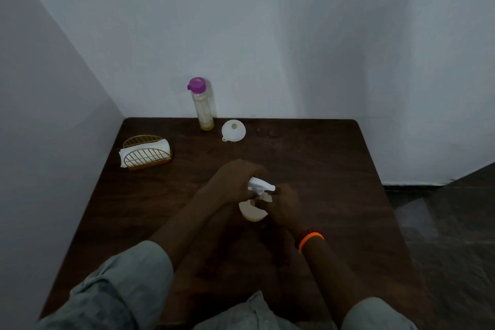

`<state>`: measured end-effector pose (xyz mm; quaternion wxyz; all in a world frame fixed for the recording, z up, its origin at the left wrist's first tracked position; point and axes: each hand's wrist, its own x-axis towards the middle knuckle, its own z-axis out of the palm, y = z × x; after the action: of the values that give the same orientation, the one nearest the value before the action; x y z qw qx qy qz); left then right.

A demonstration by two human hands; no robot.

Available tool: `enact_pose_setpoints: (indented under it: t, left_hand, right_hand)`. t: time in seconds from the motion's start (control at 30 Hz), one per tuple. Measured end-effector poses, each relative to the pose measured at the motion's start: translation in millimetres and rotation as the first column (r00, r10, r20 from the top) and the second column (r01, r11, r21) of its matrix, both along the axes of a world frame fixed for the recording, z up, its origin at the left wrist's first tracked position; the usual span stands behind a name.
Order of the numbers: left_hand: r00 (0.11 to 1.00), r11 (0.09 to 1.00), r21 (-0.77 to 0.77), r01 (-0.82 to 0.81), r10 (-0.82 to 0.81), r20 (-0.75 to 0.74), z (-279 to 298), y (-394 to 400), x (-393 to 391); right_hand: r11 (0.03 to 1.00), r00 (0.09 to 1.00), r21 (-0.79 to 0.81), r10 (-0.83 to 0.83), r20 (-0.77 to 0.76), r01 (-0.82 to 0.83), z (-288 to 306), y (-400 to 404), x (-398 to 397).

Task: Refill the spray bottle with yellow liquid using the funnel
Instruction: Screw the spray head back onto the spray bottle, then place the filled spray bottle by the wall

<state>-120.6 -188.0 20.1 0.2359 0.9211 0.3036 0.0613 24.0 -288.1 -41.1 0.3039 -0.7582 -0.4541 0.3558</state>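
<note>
The spray bottle stands in the middle of the dark wooden table, its white trigger head on top. My left hand grips the trigger head from the left and above. My right hand holds the bottle's neck and shoulder from the right. A white funnel lies near the table's far edge, mouth up. To the funnel's left stands a tall clear bottle with a purple cap and a little yellow liquid at its bottom.
A gold wire holder with white napkins sits at the table's left side. Walls close in behind and to the left. An orange band is on my right wrist. Dark floor lies to the right.
</note>
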Motion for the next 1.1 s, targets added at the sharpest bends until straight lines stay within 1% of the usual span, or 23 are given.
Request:
enact_pose_setpoints:
  t: [0.2,0.27,0.37,0.47,0.6,0.63,0.73,0.8,0.87,0.9,0.97,1.0,1.03,1.07,1.1]
  left_hand:
    - [0.988,0.992,-0.028,0.123,-0.125,-0.093,2.0,10.6,2.3]
    - [0.969,0.985,-0.011,0.175,-0.174,-0.174,7.8,13.8,6.3]
    - [0.930,0.970,0.005,0.243,-0.231,-0.287,17.2,17.9,12.5]
    - [0.896,0.946,-0.004,0.323,-0.307,-0.322,26.7,18.4,19.3]
    - [0.878,0.937,-0.037,0.347,-0.339,-0.339,35.2,17.0,23.7]
    - [0.886,0.944,-0.033,0.328,-0.319,-0.337,35.0,16.3,23.4]
    - [0.938,0.968,0.064,0.242,-0.217,-0.271,27.0,11.1,16.1]
    - [0.979,0.978,0.104,0.180,-0.167,-0.119,13.4,9.7,3.2]
    - [0.996,0.993,0.091,0.070,-0.075,0.050,1.7,1.4,-14.7]
    - [0.989,0.997,0.070,-0.013,0.003,0.147,-0.9,-7.1,-24.5]
    - [0.930,0.976,-0.020,-0.217,0.213,0.299,-8.3,-28.6,-44.8]
    - [0.891,0.946,-0.105,-0.307,0.324,0.319,-13.3,-41.7,-55.0]
    - [0.868,0.909,-0.176,-0.377,0.414,0.274,-20.0,-55.5,-63.9]
    - [0.867,0.882,-0.225,-0.413,0.457,0.198,-29.4,-71.2,-70.6]
    - [0.877,0.863,-0.278,-0.421,0.466,0.118,-37.5,-87.1,-76.4]
  right_hand:
    - [0.997,0.997,0.030,0.066,0.047,-0.067,4.4,-1.8,2.0]
    - [0.999,0.998,-0.002,0.045,0.050,-0.045,4.9,-2.0,1.3]
    - [0.997,0.995,-0.030,0.078,0.064,-0.076,7.9,-3.0,1.7]
    - [0.996,0.995,-0.012,0.084,0.056,-0.083,7.9,-4.9,1.8]
    - [0.997,0.996,0.010,0.082,0.023,-0.082,5.2,-5.4,-0.1]
    - [0.996,0.996,0.016,0.082,0.021,-0.082,4.6,-5.0,-0.6]
    - [0.997,0.997,0.018,0.076,0.035,-0.076,5.9,-5.4,-0.1]
    - [0.996,0.995,0.052,0.074,0.067,-0.078,10.7,-6.5,-2.4]
    - [0.993,0.993,0.084,0.069,0.095,-0.077,15.6,-9.1,-4.9]
    - [0.993,0.993,0.096,0.063,0.104,-0.073,18.4,-11.8,-5.4]
    - [0.993,0.995,0.110,0.023,0.101,-0.034,22.6,-18.1,-6.4]
    - [0.991,0.995,0.134,-0.002,0.101,-0.012,23.7,-21.5,-6.3]
    - [0.986,0.995,0.165,-0.016,0.101,-0.001,26.4,-25.3,-6.9]
    - [0.978,0.995,0.207,-0.024,0.096,0.004,30.9,-29.5,-8.4]
    - [0.971,0.996,0.240,-0.027,0.083,0.006,37.3,-33.8,-10.8]
